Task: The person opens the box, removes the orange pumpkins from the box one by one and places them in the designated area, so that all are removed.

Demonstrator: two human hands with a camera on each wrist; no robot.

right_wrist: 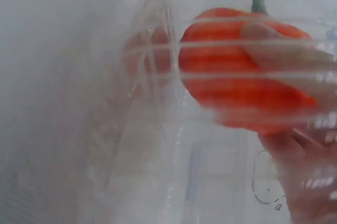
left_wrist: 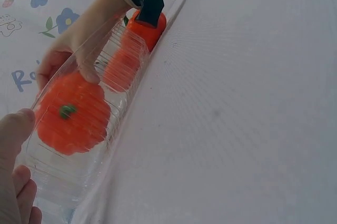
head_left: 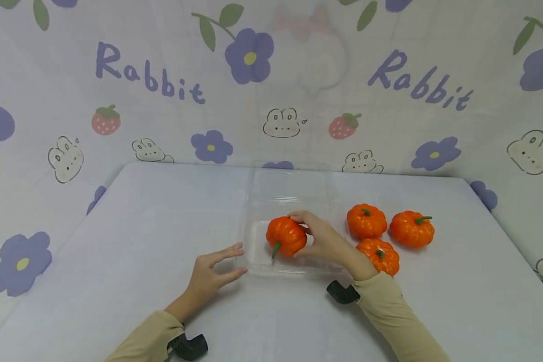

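In the head view my right hand [head_left: 323,239] grips a small orange pumpkin [head_left: 286,236] by its right side, thumb and fingers around it. The pumpkin is tilted, its green stem toward me, inside a clear plastic clamshell box [head_left: 262,266]. Seen from the right wrist, the same pumpkin [right_wrist: 226,71] shows through the box's ribbed wall, the thumb [right_wrist: 284,55] across it. My left hand [head_left: 212,269] is at the box's left side, thumb and fingers spread apart and fairly straight. In the left wrist view its thumb [left_wrist: 18,126] touches the box's edge.
Three more orange pumpkins stand right of the box: one at the back [head_left: 366,221], one farther right [head_left: 412,229], one nearer [head_left: 380,256], partly behind my right wrist. The box's lid [head_left: 291,183] lies open toward the back. A patterned cloth [head_left: 163,120] hangs behind the white table [head_left: 185,201].
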